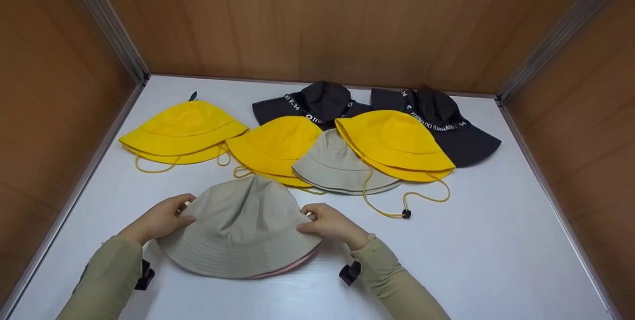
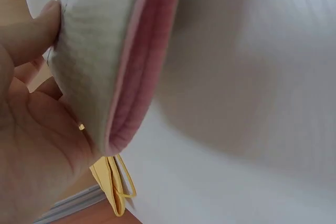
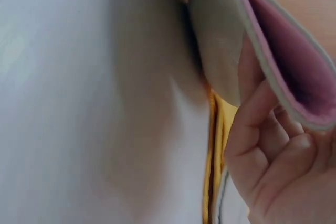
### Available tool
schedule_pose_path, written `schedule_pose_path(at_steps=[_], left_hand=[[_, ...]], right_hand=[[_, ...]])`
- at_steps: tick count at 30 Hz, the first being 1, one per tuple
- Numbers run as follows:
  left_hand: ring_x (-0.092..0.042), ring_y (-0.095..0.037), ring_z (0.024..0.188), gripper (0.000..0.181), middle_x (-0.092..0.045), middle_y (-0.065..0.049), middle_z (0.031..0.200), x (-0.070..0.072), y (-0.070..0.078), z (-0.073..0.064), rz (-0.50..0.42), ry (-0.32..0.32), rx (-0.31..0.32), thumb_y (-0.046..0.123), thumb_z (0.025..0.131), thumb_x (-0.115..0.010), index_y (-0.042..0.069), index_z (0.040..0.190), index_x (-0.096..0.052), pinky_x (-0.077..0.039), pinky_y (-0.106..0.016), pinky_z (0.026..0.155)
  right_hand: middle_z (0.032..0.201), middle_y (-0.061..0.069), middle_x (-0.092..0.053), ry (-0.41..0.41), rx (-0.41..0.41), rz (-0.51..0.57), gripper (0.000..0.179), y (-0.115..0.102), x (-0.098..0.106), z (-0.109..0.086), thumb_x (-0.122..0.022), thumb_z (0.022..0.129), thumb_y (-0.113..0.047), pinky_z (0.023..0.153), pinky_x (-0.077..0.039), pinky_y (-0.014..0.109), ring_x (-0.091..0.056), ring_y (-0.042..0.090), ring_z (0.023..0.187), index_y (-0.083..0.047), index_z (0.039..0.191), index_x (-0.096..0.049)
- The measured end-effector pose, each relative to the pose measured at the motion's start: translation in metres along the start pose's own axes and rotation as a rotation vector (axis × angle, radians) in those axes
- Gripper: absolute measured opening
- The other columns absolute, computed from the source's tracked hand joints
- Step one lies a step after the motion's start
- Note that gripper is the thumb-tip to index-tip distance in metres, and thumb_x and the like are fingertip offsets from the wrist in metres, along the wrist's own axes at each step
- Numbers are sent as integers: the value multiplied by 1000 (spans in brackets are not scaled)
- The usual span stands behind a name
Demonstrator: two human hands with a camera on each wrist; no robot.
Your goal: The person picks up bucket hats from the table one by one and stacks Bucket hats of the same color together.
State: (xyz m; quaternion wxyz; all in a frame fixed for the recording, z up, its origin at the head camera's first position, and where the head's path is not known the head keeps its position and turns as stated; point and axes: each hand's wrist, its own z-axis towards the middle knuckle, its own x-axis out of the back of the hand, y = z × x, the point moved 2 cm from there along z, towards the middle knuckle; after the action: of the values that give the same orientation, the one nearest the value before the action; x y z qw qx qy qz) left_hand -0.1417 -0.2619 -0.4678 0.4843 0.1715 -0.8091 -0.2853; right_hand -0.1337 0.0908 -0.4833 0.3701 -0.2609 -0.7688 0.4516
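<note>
Between both hands is a beige bucket hat [image 1: 243, 225] with a pink lining, its crown creased and its brim toward the front. My left hand [image 1: 166, 216] pinches the hat's left side, thumb on the outer fabric. At the right side my right hand [image 1: 330, 223] pinches the brim, thumb in front and fingers behind. The left wrist view shows the thumb pressed near a seam of the hat [image 2: 94, 51], the pink inside edge facing the table. In the right wrist view curled fingers lie under the pink-lined brim [image 3: 283, 77].
Behind lie a yellow hat [image 1: 183, 129] at left, another yellow hat [image 1: 278, 144], a second beige hat [image 1: 342, 166] and a yellow hat [image 1: 397, 144] overlapping it, its cord toggle [image 1: 407, 214] on the white table [image 1: 496, 240]. Black hats [image 1: 325, 101] [image 1: 466, 136] sit near the wooden back wall [image 1: 317, 22].
</note>
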Motion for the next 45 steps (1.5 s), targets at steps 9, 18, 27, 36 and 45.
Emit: schedule_pose_path(at_steps=[9,18,27,36,45], left_hand=[[-54,-31,85,28,-58,-22,96,12,-23,-17,71,35,110,10,90,-61,-5,111,-51,-48,-49,74],[-55,-50,99,30,-54,-38,111,19,-39,-24,155,136,160,8,90,-57,-10,112,-49,-45,-60,79],[-57,-37,80,24,-59,-30,98,19,-49,-16,184,226,196,7,89,-55,-8,107,-52,-42,-55,67],[-55,-41,82,26,-56,-32,98,12,-52,-11,212,277,200,4,87,-59,-11,107,-53,-44,-51,65],[-54,-45,87,30,-55,-32,99,9,-49,-11,237,289,214,5,88,-59,-12,112,-51,-43,-54,69]], right_hand=[[81,2,-66,-37,-15,-184,21,-9,-31,18,-68,82,-20,57,-40,20,-51,7,65,-5,97,-65],[86,1,-67,-48,13,-398,31,-23,-57,35,-69,84,-24,61,-43,19,-50,5,68,-5,108,-66],[90,5,-69,-14,14,-449,30,-23,-67,45,-71,83,-23,67,-46,21,-54,8,72,-3,104,-67],[79,1,-64,20,-1,-437,30,-18,-67,50,-74,80,-27,63,-43,22,-48,8,66,-3,98,-68],[56,-7,-43,73,-4,-550,34,-15,-65,46,-74,79,-37,48,-29,22,-38,8,53,-11,66,-57]])
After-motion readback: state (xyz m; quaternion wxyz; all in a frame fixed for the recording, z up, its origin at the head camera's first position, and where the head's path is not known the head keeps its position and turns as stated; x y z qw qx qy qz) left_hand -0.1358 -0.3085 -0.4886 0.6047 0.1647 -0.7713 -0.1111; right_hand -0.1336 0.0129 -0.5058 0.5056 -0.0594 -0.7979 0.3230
